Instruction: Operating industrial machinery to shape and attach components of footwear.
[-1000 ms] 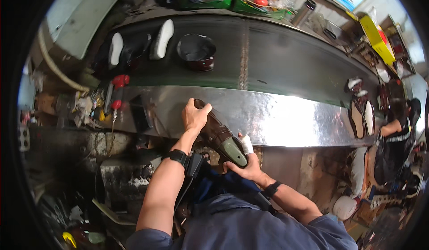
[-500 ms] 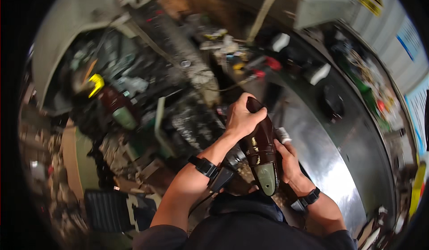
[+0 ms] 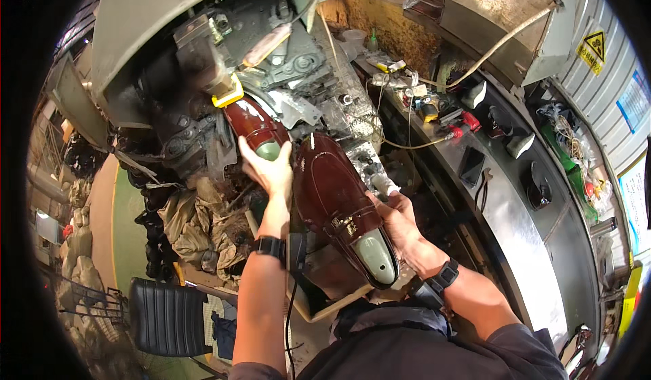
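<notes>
A dark red loafer (image 3: 337,183) on a pale green last lies tilted in front of me, toe away and heel toward my body. My right hand (image 3: 401,225) grips its right side, thumb and fingers closed on it; something white (image 3: 384,184) shows at those fingertips. A second red loafer (image 3: 252,121), also on a green last, sits in the machine with its toe under a yellow-edged part (image 3: 228,91). My left hand (image 3: 270,169) is at this shoe's heel, thumb and fingers spread to either side; whether they touch it, I cannot tell.
A metal bench (image 3: 502,231) curves along the right, bearing a phone (image 3: 471,166), a wrench (image 3: 483,188), a red-handled tool (image 3: 464,123) and several dark shoe pieces. Crumpled cloth (image 3: 196,210) lies at left, by a black chair (image 3: 169,315). A hose (image 3: 502,55) hangs at the back.
My left hand has let go of the near loafer and moved left to the heel of the one in the machine. The near loafer has shifted left and turned, still in my right hand.
</notes>
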